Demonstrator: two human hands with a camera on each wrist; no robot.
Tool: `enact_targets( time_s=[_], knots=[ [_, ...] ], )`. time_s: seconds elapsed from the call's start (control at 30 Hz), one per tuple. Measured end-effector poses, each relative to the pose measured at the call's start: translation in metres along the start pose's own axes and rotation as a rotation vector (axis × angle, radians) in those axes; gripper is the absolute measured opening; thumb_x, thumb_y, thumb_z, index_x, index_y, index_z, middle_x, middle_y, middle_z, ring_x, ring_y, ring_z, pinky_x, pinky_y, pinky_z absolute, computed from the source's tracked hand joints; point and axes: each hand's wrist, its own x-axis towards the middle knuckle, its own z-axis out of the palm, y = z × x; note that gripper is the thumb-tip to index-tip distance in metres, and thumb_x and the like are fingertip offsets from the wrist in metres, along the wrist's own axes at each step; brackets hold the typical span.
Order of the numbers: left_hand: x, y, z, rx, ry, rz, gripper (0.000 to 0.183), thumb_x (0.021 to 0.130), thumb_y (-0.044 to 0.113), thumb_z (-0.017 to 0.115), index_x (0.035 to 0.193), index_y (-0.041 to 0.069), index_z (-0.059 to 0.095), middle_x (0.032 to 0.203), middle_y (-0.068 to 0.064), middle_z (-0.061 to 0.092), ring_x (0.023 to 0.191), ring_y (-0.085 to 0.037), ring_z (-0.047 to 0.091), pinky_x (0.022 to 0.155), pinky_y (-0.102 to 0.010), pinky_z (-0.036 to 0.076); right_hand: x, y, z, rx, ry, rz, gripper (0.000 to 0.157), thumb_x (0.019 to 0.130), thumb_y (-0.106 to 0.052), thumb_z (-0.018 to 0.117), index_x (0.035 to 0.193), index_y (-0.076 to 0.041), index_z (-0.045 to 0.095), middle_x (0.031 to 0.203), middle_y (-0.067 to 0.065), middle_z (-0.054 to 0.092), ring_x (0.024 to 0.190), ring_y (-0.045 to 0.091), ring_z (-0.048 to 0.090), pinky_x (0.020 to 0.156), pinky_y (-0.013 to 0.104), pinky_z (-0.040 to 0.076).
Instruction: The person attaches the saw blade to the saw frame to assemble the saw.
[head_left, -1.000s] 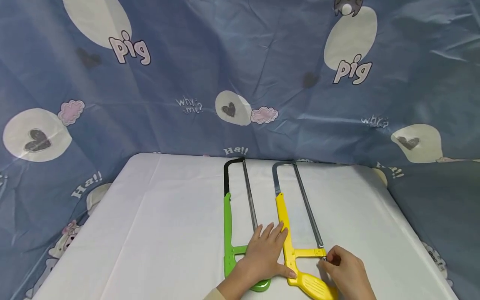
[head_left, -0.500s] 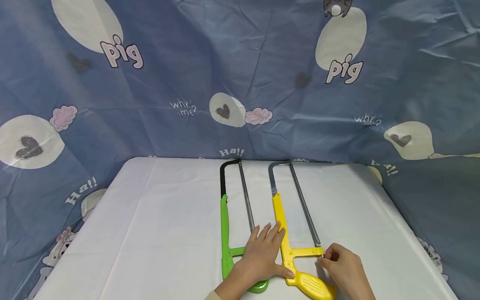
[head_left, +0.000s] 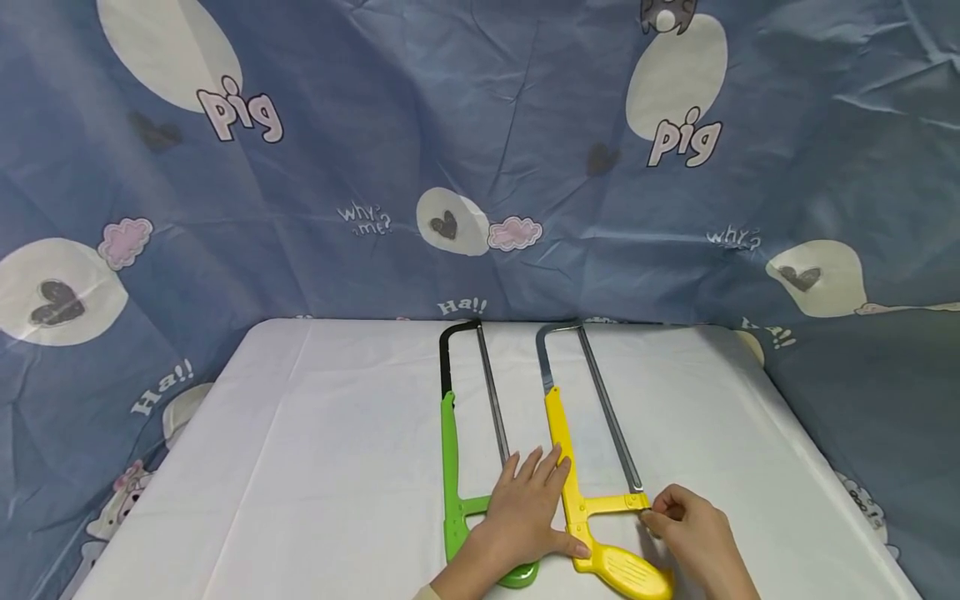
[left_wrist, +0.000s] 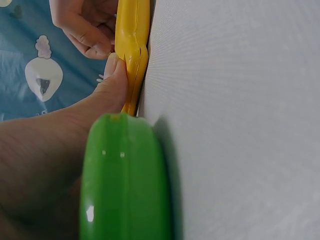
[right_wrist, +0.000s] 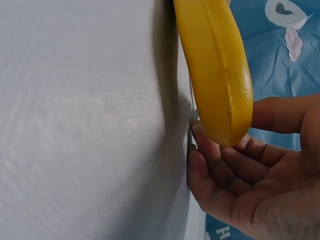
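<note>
A yellow hacksaw (head_left: 630,575) lies flat on the white tabletop, its blade (head_left: 606,400) side to the right. My left hand (head_left: 521,512) rests across the lower frame with fingers spread and straight; its thumb (left_wrist: 114,82) touches near the yellow handle. At the end of the lower yellow arm, my right hand (head_left: 697,533) pinches a small metal tension screw between thumb and forefinger. The fingers mostly hide that screw. Under and left of my left hand lies a green hacksaw (head_left: 450,454), its handle (left_wrist: 125,185) partly covered by the wrist.
Both saws' far ends reach close to the back edge of the white tabletop (head_left: 337,467). Behind and around it hangs a blue patterned cloth (head_left: 360,150). The yellow handle (right_wrist: 217,75) stands close above my right fingers in the right wrist view.
My right thumb and fingers have shifted slightly around the tension screw. The left hand and both hacksaws keep their places, while the head view has drifted a little.
</note>
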Motion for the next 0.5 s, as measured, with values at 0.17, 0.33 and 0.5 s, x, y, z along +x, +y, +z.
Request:
enact_targets(
  time_s=[0.17,0.33,0.5],
  knots=[
    [0.0002,0.0005,0.0002,-0.011,-0.003,-0.001,0.114,0.07,0.082,0.062,0.159,0.02,0.026,0.167,-0.002,0.021,0.153,-0.028,0.024,0.123,-0.054,0.021,0.0017,0.002,-0.0011,0.026,-0.001,-0.005,0.01,0.087,-0.017,0.064,0.088,-0.007,0.064,0.078,0.001,0.064,0.071,0.016,0.055,0.059,0.028,0.042],
    [0.0003,0.0007,-0.0002,-0.021,-0.012,-0.003,0.114,0.07,0.082,0.062,0.159,0.02,0.026,0.167,-0.001,0.02,0.153,-0.028,0.024,0.123,-0.054,0.021,0.0026,0.0035,-0.0004,0.045,-0.007,-0.003,0.009,0.088,-0.014,0.063,0.09,-0.006,0.063,0.078,0.003,0.064,0.07,0.017,0.056,0.057,0.029,0.043],
    [0.0002,0.0003,-0.0001,-0.024,-0.017,-0.001,0.114,0.07,0.082,0.062,0.159,0.02,0.027,0.167,-0.001,0.019,0.153,-0.028,0.023,0.123,-0.054,0.02,0.0036,0.0057,0.0011,0.081,-0.012,0.009,0.008,0.089,-0.013,0.061,0.089,-0.005,0.063,0.077,0.003,0.065,0.07,0.016,0.058,0.057,0.029,0.045]
  ],
)
